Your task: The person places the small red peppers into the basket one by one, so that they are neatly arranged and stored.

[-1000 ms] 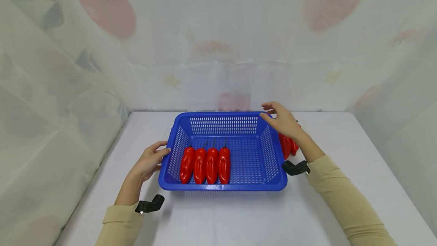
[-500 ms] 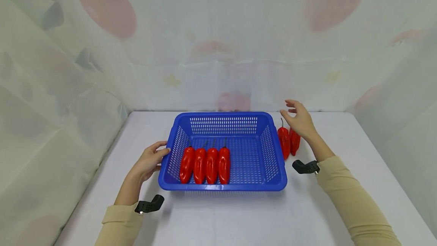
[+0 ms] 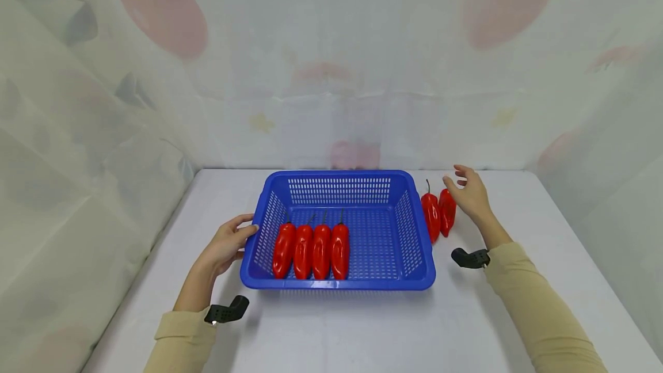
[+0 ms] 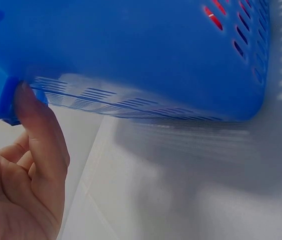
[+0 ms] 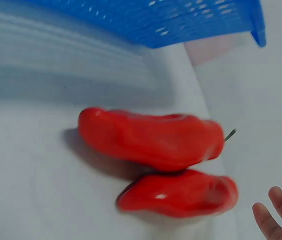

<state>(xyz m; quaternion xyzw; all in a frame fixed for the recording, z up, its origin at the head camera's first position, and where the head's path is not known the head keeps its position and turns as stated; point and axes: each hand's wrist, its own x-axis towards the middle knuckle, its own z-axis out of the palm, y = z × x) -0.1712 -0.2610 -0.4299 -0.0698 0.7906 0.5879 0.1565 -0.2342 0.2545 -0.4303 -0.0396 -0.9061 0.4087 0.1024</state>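
Observation:
My left hand (image 3: 228,243) grips the left rim of a blue plastic basket (image 3: 339,284), which stands on the white table. In the left wrist view a finger and thumb pinch the rim (image 4: 8,100). Several red chili peppers (image 3: 340,251) lie side by side inside, stems pointing away from me, in the left half of the basket. Two more red peppers lie on the table just right of it: one (image 3: 430,212) nearer the basket, the other (image 3: 446,212) beside it. Above and right of that second pepper hovers my right hand (image 3: 472,195), fingers spread loosely, holding nothing.
A pale patterned curtain (image 3: 326,125) hangs behind the table's back edge, and similar cloth closes in both sides. The white table top (image 3: 331,332) stretches out in front of the basket and to its right.
My right hand has moved right, from over the basket's far right corner to beside the two loose peppers, uncovering them. The left hand, the basket and the peppers have not moved.

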